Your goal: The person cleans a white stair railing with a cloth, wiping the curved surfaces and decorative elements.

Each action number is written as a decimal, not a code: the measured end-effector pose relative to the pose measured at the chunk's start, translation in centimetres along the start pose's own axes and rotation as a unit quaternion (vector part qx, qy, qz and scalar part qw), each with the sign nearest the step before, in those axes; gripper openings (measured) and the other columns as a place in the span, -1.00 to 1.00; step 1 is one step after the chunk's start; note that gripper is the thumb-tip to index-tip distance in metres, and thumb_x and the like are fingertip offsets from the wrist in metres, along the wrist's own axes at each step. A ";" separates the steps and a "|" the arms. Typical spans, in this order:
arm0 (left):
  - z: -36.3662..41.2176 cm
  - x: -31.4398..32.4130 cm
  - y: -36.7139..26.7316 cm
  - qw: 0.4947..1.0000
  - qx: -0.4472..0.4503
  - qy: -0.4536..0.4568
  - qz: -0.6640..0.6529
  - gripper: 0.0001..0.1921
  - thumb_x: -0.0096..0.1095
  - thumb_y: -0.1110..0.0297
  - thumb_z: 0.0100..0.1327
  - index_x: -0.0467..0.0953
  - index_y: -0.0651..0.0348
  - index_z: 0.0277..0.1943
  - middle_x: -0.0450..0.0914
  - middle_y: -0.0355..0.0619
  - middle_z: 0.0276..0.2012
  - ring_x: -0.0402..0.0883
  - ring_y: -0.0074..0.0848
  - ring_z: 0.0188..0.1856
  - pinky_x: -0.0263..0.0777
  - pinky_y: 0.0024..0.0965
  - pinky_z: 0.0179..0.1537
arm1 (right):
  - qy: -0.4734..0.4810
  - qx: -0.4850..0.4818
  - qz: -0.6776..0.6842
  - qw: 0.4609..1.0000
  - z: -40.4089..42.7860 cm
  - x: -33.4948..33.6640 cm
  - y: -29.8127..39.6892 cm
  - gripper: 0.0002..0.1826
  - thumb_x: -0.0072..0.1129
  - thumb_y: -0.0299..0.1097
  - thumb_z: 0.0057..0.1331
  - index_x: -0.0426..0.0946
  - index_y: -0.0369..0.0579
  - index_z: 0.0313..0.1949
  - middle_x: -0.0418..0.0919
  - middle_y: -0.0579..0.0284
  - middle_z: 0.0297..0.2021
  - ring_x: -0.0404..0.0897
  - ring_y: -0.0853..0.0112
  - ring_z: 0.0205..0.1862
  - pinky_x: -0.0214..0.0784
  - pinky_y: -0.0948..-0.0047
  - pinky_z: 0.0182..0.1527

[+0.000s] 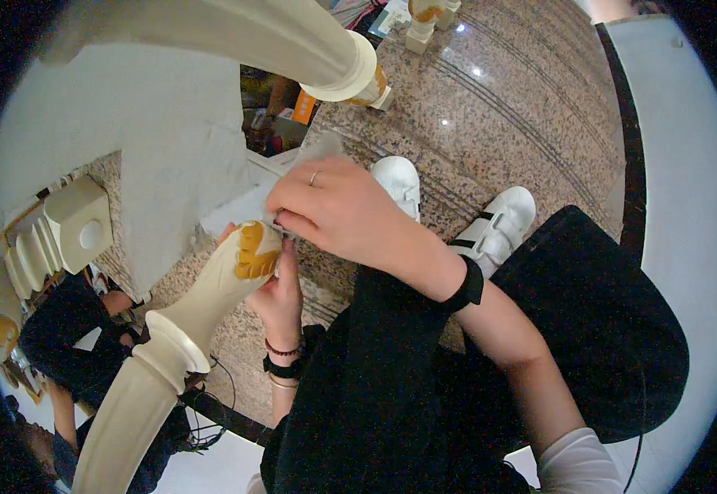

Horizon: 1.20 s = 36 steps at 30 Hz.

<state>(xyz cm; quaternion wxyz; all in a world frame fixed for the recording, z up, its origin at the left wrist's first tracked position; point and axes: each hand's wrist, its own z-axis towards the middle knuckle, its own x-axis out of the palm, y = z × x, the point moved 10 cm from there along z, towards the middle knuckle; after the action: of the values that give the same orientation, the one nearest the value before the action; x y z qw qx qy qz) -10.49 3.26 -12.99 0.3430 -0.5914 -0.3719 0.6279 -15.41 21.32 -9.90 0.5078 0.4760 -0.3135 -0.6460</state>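
Observation:
A cream baluster point(192, 296) with a gold-painted, leaf-like carved end slants up from the lower left. Under and beside this carved end is my left hand point(278, 302), its thumb along the near side and fingertips showing behind. From the right my right hand point(327, 210) reaches over to the tip of the same end, thumb and fingers pinched on a small pale piece of material point(281, 228), which is mostly hidden. A blurred whitish, translucent patch shows above the knuckles. Whether the pale piece is paper or cloth I cannot tell.
Another cream baluster point(272, 49) crosses the upper left. Beyond it, a smaller gold-painted post point(419, 34) stands on speckled stone steps point(488, 117). A square cream block point(77, 222) lies left, near a seated person in dark clothes point(74, 333). Dark cables point(204, 432) hang below. White shoes point(500, 225) rest on the stone.

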 end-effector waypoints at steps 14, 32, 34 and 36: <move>-0.2 -0.2 0.6 1.000 -0.002 -0.005 0.020 -0.21 0.25 0.70 0.25 -0.01 0.29 0.47 0.25 0.07 0.38 0.33 -0.29 0.35 0.21 -0.20 0.36 | 0.010 -0.022 -0.004 1.000 0.7 -0.8 0.3 -0.86 0.31 -0.36 0.11 0.58 0.03 -0.31 0.60 0.30 -0.38 0.60 0.29 -0.23 0.42 0.31 -0.19; -0.1 0.1 0.6 1.000 -0.027 -0.006 -0.002 -0.22 0.26 0.69 0.26 0.01 0.31 0.47 0.24 0.07 0.39 0.32 -0.31 0.35 0.20 -0.21 0.36 | 0.000 -0.107 -0.083 0.991 0.9 -0.9 1.3 -0.84 0.31 -0.26 0.07 0.50 0.05 -0.41 0.56 0.37 -0.45 0.56 0.35 -0.31 0.37 0.35 -0.22; -0.1 0.1 0.1 1.000 -0.018 -0.007 0.010 -0.22 0.26 0.69 0.26 0.01 0.31 0.47 0.24 0.07 0.39 0.32 -0.32 0.35 0.21 -0.22 0.36 | 0.055 -0.050 -0.078 0.994 0.5 0.8 -0.5 -0.84 0.33 -0.28 0.11 0.53 0.04 -0.37 0.57 0.30 -0.44 0.57 0.30 -0.31 0.38 0.31 -0.22; 0.0 0.2 -0.1 1.000 -0.010 -0.008 0.022 -0.22 0.26 0.68 0.26 0.01 0.31 0.47 0.23 0.06 0.40 0.33 -0.33 0.35 0.22 -0.23 0.35 | 0.064 -0.023 -0.050 0.996 0.0 1.3 -1.2 -0.85 0.33 -0.30 0.11 0.54 0.03 -0.35 0.58 0.28 -0.42 0.59 0.28 -0.29 0.40 0.29 -0.21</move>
<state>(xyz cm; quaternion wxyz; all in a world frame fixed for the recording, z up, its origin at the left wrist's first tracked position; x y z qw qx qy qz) -10.48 3.46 -13.00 0.3205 -0.5978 -0.3679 0.6360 -15.89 20.40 -11.38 0.5050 0.5196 -0.2412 -0.6456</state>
